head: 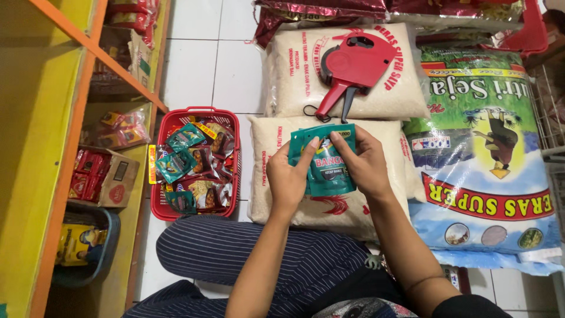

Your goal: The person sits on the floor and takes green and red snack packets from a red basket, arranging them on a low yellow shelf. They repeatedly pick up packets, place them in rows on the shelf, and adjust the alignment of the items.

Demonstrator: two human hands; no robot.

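- While I look down through the head camera, I see both hands meeting over a small teal sachet, which sits in the air just above a white rice sack lying flat on the floor.
- My left hand grasps the sachet's left edge, thumb pressed on the front face, fingers wrapped behind.
- My right hand grasps the right edge, with its fingertips pinching the top corner of the sachet.
- More teal edges show behind the front one, so I seem to be holding a thin stack, though I cannot tell how many.
- A red price-label gun rests on a second white rice sack, just beyond the hands and apart from them.
- To the right lies a big rice bag printed in green, blue and yellow, touching the white sacks.
- To the left, a red basket stands on the white tile floor, filled with teal and brown sachets.
- Further left is a yellow shelf unit with orange edging, holding a cardboard box of red packets.
- My striped trouser leg lies below the hands, beside the basket.
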